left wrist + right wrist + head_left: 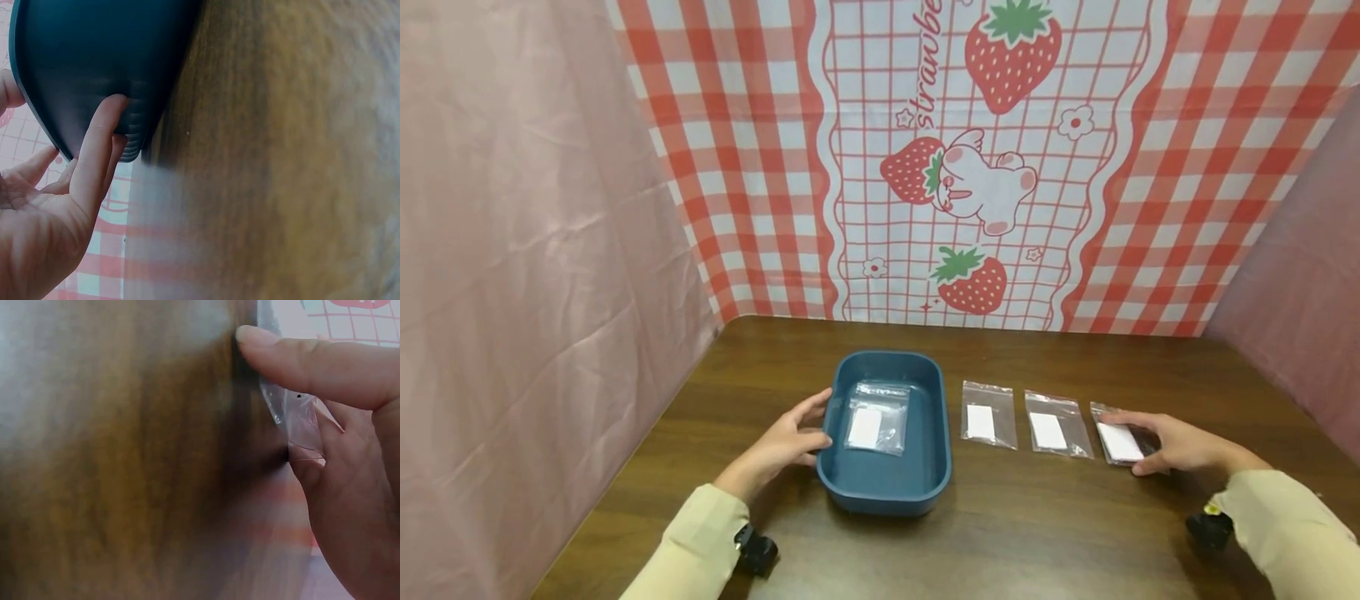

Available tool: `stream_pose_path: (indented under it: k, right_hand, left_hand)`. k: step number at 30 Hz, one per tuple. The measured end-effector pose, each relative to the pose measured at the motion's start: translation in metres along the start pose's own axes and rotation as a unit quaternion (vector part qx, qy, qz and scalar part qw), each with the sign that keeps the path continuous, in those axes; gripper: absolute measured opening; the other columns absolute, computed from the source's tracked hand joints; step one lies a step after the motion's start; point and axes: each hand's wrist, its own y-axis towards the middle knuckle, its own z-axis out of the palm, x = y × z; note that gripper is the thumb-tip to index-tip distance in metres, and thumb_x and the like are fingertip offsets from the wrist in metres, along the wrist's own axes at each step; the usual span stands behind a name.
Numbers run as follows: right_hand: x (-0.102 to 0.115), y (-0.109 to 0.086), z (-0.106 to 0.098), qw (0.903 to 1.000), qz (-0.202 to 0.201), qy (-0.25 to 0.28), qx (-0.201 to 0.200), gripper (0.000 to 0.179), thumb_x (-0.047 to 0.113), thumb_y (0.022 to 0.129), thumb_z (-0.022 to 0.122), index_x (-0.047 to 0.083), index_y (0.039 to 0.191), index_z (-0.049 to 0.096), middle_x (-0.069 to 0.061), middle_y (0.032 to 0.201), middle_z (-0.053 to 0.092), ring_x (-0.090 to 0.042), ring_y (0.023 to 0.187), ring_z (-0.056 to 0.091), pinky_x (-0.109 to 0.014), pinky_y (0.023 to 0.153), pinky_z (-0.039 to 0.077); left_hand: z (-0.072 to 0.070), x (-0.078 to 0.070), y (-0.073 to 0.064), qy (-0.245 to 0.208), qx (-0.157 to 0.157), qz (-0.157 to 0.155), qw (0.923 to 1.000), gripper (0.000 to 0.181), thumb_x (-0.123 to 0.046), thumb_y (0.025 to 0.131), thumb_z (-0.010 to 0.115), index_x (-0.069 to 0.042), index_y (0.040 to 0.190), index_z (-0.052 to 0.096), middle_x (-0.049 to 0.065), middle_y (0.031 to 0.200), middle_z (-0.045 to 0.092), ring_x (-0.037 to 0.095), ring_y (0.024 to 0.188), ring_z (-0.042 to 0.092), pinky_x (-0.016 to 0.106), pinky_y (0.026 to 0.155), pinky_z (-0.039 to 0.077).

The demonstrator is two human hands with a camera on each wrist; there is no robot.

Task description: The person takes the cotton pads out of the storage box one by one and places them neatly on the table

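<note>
My left hand (786,433) rests against the left side of a blue plastic bin (891,505), its fingers fairly straight along the outer wall. In the left wrist view, the fingers (94,150) touch the bin's dark side. Inside the bin lies a clear zip bag (891,421) holding a white card. At the right end of the row, my right hand (1183,442) grips another clear zip bag with a white card (1120,443), thumb at the near edge and fingers at the far edge. The right wrist view shows its clear plastic (303,419) between thumb and fingers.
Between the bin and my right hand, two more clear zip bags with white cards lie flat: one nearer the bin (981,422), another in the middle (1048,431). A strawberry-print checked cloth (760,167) hangs behind the brown table (1000,533). Pink curtains hang at both sides.
</note>
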Motion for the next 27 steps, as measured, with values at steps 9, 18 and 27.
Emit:
stream_pose_path:
  k: [9,18,27]
  right_hand:
    - [-0.005,0.006,-0.004,0.9985,0.000,0.022,0.050,0.074,0.030,0.068,0.078,0.009,0.133,0.049,-0.029,0.134,0.041,0.007,0.119,0.027,-0.011,0.086,0.032]
    - [0.009,0.004,-0.004,0.9962,-0.012,0.086,-0.002,0.076,0.020,0.071,0.079,-0.006,0.133,0.043,-0.044,0.131,0.031,0.020,0.117,0.017,-0.003,0.088,0.022]
    - [0.033,0.011,0.012,0.9797,0.118,0.040,-0.157,0.072,0.023,0.074,0.078,-0.006,0.132,0.045,-0.028,0.129,0.047,-0.047,0.115,0.044,-0.023,0.082,0.045]
  left_hand:
    - [0.002,0.000,0.001,-0.004,0.007,0.008,0.9999,0.075,0.002,0.079,0.058,-0.009,0.147,0.027,0.028,0.137,0.035,0.036,0.104,0.053,0.042,0.068,0.054]
    - [0.002,0.000,0.001,-0.005,0.003,0.007,1.0000,0.076,0.003,0.078,0.058,-0.010,0.146,0.028,0.028,0.137,0.035,0.037,0.104,0.053,0.042,0.068,0.054]
    - [-0.001,0.000,-0.001,-0.007,0.002,0.007,1.0000,0.076,0.002,0.078,0.058,-0.010,0.146,0.027,0.028,0.137,0.034,0.036,0.104,0.053,0.043,0.069,0.054]
